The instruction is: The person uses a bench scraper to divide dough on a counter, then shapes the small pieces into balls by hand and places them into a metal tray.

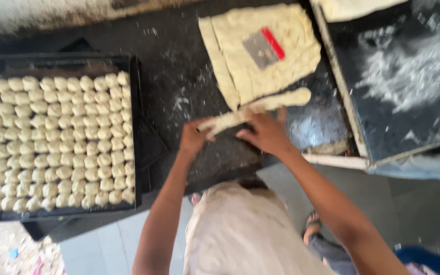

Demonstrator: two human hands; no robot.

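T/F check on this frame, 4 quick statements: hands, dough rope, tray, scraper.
1. Both hands are on the dough rope. True: the left hand grips its near end and the right hand presses on its middle.
2. The black tray holds only a few dough pieces. False: rows of dough pieces fill it.
3. The scraper with the red handle is in the right hand. False: it lies on the flat dough sheet.
4. The tray is on the person's left. True.
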